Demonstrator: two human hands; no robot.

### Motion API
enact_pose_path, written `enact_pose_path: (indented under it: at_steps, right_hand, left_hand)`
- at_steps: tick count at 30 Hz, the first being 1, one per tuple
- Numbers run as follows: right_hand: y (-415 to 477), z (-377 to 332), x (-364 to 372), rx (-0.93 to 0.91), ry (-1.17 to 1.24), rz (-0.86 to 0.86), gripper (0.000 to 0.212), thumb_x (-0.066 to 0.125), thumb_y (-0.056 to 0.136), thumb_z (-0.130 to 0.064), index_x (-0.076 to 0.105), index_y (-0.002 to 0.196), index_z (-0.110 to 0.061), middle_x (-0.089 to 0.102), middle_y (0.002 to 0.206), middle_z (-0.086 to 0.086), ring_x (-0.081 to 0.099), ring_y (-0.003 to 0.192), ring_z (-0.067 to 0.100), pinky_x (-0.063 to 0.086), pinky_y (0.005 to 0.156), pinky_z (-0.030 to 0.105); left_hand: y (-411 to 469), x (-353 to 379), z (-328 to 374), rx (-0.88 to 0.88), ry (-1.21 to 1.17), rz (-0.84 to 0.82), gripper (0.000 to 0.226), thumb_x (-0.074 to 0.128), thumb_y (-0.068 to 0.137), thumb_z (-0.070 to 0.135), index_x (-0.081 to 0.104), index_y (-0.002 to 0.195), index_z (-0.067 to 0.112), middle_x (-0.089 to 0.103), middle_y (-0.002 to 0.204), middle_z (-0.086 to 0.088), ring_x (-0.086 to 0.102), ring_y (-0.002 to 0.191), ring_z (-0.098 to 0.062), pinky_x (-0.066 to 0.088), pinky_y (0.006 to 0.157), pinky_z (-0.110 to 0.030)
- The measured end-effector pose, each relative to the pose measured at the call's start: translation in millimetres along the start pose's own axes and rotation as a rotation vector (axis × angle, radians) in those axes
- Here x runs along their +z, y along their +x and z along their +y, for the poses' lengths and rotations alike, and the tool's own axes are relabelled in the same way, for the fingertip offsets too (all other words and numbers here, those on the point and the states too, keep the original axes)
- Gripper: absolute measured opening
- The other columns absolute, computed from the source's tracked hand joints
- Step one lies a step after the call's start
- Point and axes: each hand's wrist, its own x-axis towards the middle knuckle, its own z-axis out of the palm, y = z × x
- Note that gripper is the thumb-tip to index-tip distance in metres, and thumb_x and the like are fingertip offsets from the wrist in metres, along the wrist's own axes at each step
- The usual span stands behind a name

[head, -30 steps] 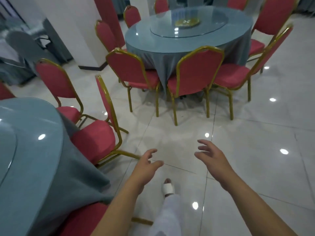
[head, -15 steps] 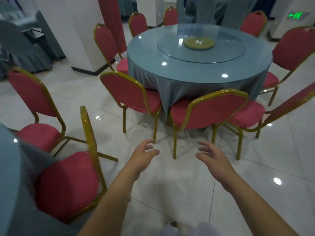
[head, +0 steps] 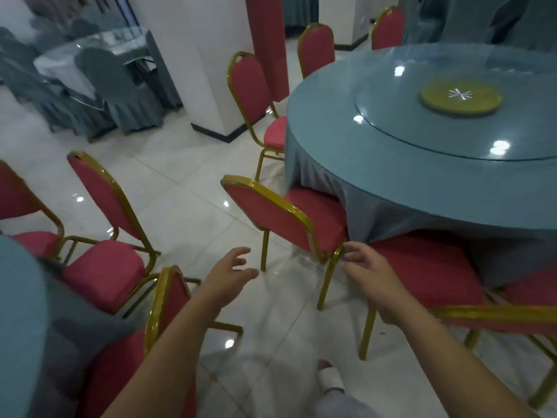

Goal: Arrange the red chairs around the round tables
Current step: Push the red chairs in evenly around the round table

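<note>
A banquet hall with a glossy white tiled floor [head: 187, 188] and a white pillar [head: 193, 55] fills the view, with grey-covered chairs [head: 126, 95] around a far table in the upper left corner. On the right stands a big round table [head: 331, 131] under a blue-grey cloth, topped by a glass turntable [head: 407, 122]. The edge of a second round table [head: 18, 312] with the same cloth shows at lower left. Red chairs with gold frames ring both tables. One red chair [head: 271, 218] has its seat pushed in against the hanging cloth of the big table, and a near red chair [head: 428, 276] sits just to its right, partly under the cloth. Three more [head: 250, 82] stand along the far side. Three others [head: 102, 267] face the left table. Both bare forearms reach forward. The left hand [head: 229, 279] hangs over the floor with fingers loosely spread, holding nothing. The right hand [head: 370, 273] is also spread and empty, its fingertips [head: 346, 247] right at the rear corner of the pushed-in chair's frame; whether they touch it cannot be told. A yellow-green disc [head: 461, 99] lies at the turntable's centre. A foot in a white slipper [head: 330, 377] shows below.
</note>
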Motion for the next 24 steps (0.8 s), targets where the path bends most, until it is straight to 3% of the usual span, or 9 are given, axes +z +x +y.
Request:
enact_pose_path:
  at_steps: [5,8,11,14,17,20,24]
  right_hand:
    - [138.9,-66.0,2.7,-0.047,-0.106,-0.024,0.036,0.070,0.090,-0.025,0.060,0.124,-0.033,0.061,0.116,-0.006,0.059,0.103,0.004,0.043,0.070,0.017]
    - [196.4,-86.1,22.4,-0.063,-0.159,-0.078,0.040,0.070,0.090,-0.027,0.058,0.128,-0.034,0.060,0.116,-0.009,0.059,0.106,0.006,0.045,0.075,0.020]
    - [247.8,-89.4,45.2,-0.045,-0.258,-0.205,0.046,0.076,0.085,-0.030,0.058,0.126,-0.038,0.060,0.116,-0.010,0.058,0.109,0.007,0.048,0.083,0.023]
    - [300.2,-97.5,56.6,0.025,-0.349,-0.290,0.041,0.079,0.081,-0.039,0.061,0.117,-0.044,0.061,0.115,-0.013,0.060,0.106,0.004,0.048,0.078,0.018]
    - [344.6,-115.1,60.4,0.062,-0.383,-0.218,0.038,0.077,0.083,-0.040,0.061,0.118,-0.042,0.061,0.118,-0.011,0.061,0.105,0.005,0.051,0.087,0.024]
    - [361.3,-133.1,71.0,0.155,-0.390,-0.217,0.046,0.075,0.082,-0.049,0.058,0.125,-0.043,0.059,0.123,-0.012,0.060,0.110,0.003,0.050,0.096,0.029]
    - [360.9,-138.9,96.5,0.253,-0.411,-0.375,0.071,0.080,0.064,-0.065,0.053,0.128,-0.052,0.056,0.128,-0.023,0.054,0.115,-0.008,0.047,0.086,0.010]
  left_hand:
    - [107.2,-42.4,36.4,0.055,0.192,0.082,0.081,0.077,0.081,0.023,0.032,0.145,0.043,0.041,0.145,-0.007,0.047,0.122,-0.023,0.050,0.097,-0.042]
    - [169.0,-62.7,48.9,0.120,0.396,0.109,0.105,0.082,0.078,0.021,0.011,0.149,0.052,0.026,0.155,-0.008,0.038,0.135,-0.030,0.046,0.104,-0.046]
    - [244.1,-83.3,59.7,0.199,0.694,0.059,0.114,0.085,0.074,0.032,0.004,0.151,0.051,0.013,0.162,-0.005,0.017,0.147,-0.034,0.033,0.113,-0.051]
    - [319.7,-98.1,72.6,0.327,1.026,-0.072,0.100,0.082,0.076,0.038,0.018,0.152,0.045,0.021,0.161,-0.004,0.018,0.147,-0.031,0.028,0.115,-0.050]
    - [376.2,-108.2,88.6,0.584,1.187,-0.343,0.068,0.073,0.079,0.035,0.043,0.139,0.045,0.048,0.143,0.007,0.041,0.132,-0.019,0.040,0.106,-0.042]
    - [407.8,-117.3,97.5,0.755,1.188,-0.578,0.048,0.067,0.076,0.029,0.057,0.120,0.045,0.061,0.115,0.018,0.056,0.107,-0.011,0.053,0.082,-0.036]
    - [443.4,-120.7,126.1,0.888,1.140,-0.588,0.038,0.063,0.077,0.025,0.061,0.111,0.043,0.063,0.098,0.016,0.060,0.089,-0.007,0.051,0.070,-0.030]
